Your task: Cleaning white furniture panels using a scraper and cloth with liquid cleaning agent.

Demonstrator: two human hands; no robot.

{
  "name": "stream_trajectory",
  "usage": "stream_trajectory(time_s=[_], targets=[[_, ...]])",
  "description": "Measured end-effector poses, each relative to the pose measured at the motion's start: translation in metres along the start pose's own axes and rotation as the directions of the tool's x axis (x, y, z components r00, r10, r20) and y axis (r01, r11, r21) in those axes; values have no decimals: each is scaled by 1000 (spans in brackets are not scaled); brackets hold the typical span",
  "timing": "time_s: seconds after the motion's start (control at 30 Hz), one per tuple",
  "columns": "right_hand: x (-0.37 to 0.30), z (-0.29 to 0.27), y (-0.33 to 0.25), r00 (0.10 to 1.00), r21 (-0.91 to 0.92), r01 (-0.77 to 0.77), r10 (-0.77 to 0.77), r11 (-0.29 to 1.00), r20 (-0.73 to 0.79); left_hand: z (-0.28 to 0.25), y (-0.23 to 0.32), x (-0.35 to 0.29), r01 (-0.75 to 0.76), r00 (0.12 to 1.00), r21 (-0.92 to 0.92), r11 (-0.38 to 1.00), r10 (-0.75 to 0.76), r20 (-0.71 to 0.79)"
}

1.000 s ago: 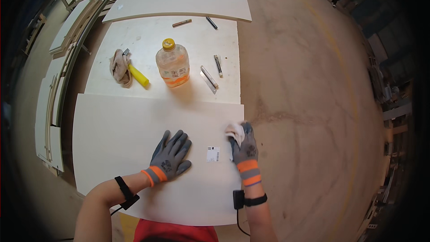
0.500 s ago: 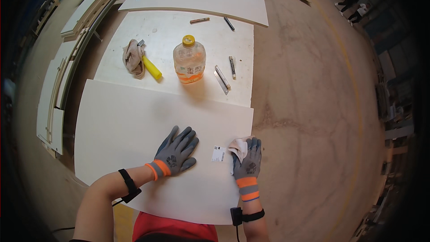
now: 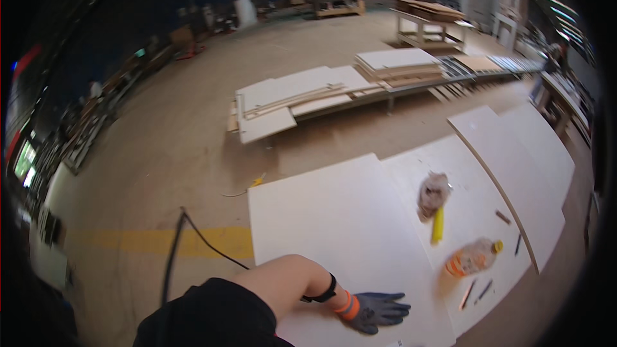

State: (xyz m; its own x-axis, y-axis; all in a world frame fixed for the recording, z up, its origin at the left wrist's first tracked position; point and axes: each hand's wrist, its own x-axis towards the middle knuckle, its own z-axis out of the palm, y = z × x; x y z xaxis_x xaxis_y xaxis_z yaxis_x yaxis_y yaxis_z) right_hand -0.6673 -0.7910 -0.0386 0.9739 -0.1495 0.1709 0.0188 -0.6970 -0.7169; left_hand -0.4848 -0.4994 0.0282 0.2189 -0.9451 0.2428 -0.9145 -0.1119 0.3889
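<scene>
My left hand (image 3: 378, 311), in a grey work glove with an orange cuff, lies flat on a large white board (image 3: 328, 212), fingers spread and holding nothing. My right hand is out of view. Beyond the board, on a white surface, a clear bottle (image 3: 475, 257) with a yellow cap and orange label stands. A crumpled cloth (image 3: 434, 193) lies near it with a yellow-handled tool (image 3: 438, 225). A utility knife (image 3: 467, 295) and a dark marker (image 3: 483, 291) rest near the bottle. The view is somewhat blurred.
Another white panel (image 3: 514, 167) overlaps the surface at right. A roller conveyor (image 3: 456, 67) carries stacked white boards (image 3: 398, 59). A wooden stand (image 3: 427, 29) sits farther back. A black cable (image 3: 212, 242) hangs beside my left arm, over the yellow floor stripe (image 3: 160, 241).
My view has swung to the left, bringing the conveyor and workshop floor into sight. The left hand remains flat on the board. The right hand, earlier holding a cloth, has left the picture.
</scene>
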Motion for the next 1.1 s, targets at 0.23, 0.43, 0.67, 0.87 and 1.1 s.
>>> stream_trajectory(time_s=[0.23, 0.43, 0.67, 0.87, 1.1], targets=[[-3, -11, 26, 979, 304, 199, -203, 932, -18, -5, 9, 16, -75, 987, 156, 985, 96, -130], [12, 7, 24, 962, 274, 53, 24, 960, -271, 0, 0, 7, -7, 998, -39, 999, 5, -58], [-22, 42, -46, 786, 461, -242, 451, 854, -423, -20, 2, 7, 47, 986, 134, 990, -67, 152], [-115, 48, -171, 835, -62, -442, 385, 895, -394, -20, -1, 15, 44, 985, 225, 973, -80, 155], [-316, 126, -278, 483, 79, -805, 728, 587, -486, -9, 15, 33, 29, 951, 367, 930, -138, 275]])
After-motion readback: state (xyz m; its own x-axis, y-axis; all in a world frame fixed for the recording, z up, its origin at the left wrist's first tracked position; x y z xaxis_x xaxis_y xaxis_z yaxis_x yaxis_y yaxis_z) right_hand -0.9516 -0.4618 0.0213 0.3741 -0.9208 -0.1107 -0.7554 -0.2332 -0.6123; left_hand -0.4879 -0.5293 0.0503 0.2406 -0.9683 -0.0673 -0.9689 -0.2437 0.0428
